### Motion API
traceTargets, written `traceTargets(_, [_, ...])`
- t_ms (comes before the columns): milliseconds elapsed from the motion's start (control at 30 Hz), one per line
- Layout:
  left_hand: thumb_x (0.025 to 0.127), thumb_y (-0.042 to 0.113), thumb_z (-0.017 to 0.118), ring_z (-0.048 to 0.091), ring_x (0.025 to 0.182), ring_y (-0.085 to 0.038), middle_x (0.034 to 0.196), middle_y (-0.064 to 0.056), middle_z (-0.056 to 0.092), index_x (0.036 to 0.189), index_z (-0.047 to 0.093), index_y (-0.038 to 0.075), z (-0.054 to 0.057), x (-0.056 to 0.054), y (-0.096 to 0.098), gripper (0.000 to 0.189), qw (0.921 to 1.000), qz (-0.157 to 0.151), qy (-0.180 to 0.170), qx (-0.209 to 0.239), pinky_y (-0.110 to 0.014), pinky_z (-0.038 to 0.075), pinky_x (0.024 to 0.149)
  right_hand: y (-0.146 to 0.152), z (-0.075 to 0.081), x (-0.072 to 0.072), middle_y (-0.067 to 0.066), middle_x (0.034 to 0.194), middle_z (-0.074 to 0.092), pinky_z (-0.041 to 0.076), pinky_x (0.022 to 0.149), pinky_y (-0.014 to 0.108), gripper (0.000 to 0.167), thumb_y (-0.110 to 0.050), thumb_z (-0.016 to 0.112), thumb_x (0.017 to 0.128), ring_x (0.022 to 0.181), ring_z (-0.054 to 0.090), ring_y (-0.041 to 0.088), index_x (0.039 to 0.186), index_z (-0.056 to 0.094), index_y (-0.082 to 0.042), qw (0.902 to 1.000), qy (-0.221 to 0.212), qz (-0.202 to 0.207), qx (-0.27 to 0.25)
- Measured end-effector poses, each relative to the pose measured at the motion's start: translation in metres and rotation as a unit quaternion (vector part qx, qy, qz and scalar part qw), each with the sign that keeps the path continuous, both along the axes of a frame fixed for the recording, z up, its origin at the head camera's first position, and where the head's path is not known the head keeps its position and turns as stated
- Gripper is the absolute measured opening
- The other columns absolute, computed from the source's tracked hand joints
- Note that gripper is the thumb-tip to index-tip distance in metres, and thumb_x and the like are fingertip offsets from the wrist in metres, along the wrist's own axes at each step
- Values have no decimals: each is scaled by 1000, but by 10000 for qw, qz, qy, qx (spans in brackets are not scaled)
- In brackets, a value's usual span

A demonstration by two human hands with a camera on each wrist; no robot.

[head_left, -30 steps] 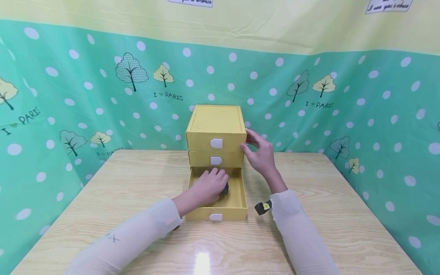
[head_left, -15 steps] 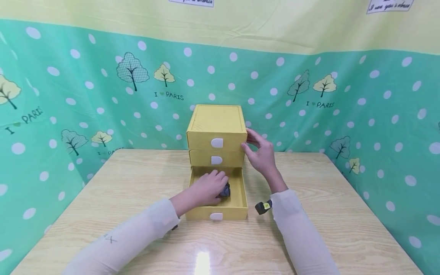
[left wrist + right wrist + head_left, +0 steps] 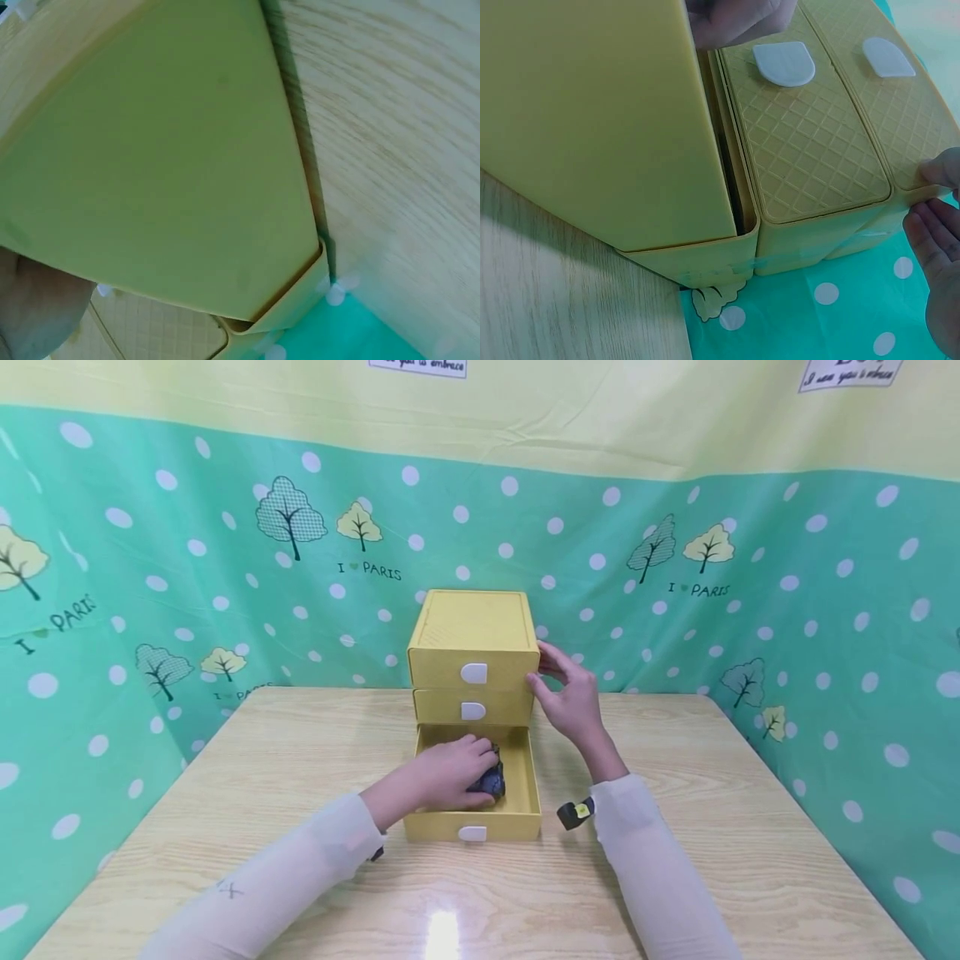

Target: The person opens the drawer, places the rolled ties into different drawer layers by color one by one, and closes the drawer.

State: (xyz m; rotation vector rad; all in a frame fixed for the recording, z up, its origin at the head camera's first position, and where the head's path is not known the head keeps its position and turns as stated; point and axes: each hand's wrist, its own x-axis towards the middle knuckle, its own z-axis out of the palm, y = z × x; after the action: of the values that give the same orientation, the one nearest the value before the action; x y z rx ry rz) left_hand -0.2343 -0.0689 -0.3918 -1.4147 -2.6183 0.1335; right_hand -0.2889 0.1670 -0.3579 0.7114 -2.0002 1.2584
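Note:
A yellow three-tier drawer cabinet stands on the table, its bottom drawer pulled out. Inside that drawer my left hand grips a small dark blue-black object, fingers over its top and thumb at its near side. The hand covers much of the object, so its kind stays unclear. My right hand holds the top tier's right front corner, thumb on the front and fingers along the side. In the left wrist view, the drawer's outer side hides the object.
The upper two drawers are closed, each with a white tab. Behind the wood-grain table hangs a green dotted curtain. A dark wrist camera sits by the right sleeve.
My left hand has shifted slightly toward the drawer's front, and more of the dark object shows beside its fingers. The right hand keeps its place on the cabinet corner.

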Motion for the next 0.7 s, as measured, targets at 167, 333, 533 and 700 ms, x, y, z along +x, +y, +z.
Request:
traceTargets(167, [97, 55, 65, 57, 99, -18, 117, -3, 62, 130, 63, 11, 4, -2, -4, 56, 9998, -154, 116, -84, -32, 58, 82, 0, 0, 0, 18, 126, 69, 59, 97, 37, 49, 0, 74, 93, 109, 70, 31, 140, 60, -2, 10000, 50, 20, -9])
traceTargets(333, [99, 51, 64, 59, 92, -17, 108, -1, 63, 124, 66, 11, 11, 0, -11, 47, 9971, -331, 688, 8, -32, 57, 77, 0, -1, -1, 19, 125, 69, 59, 96, 37, 49, 1, 74, 92, 109, 70, 32, 139, 61, -1, 9999, 78, 55, -35])
traceTargets(533, [100, 38, 65, 60, 89, -19, 104, -1, 64, 120, 67, 11, 16, 9, -13, 34, 9861, -650, 1509, 229, -31, 55, 72, -1, 0, -1, 19, 126, 69, 59, 97, 37, 49, 2, 74, 92, 109, 70, 32, 139, 60, -1, 9999, 84, 78, -58])
traceTargets(700, [98, 34, 68, 59, 86, -17, 102, 1, 67, 115, 69, 12, 17, 19, -13, 28, 9691, -1113, 2138, 529, -27, 53, 68, -1, 0, -1, 19, 126, 69, 59, 96, 38, 49, 3, 74, 92, 109, 70, 32, 139, 60, 0, 9999, 99, 87, -64])
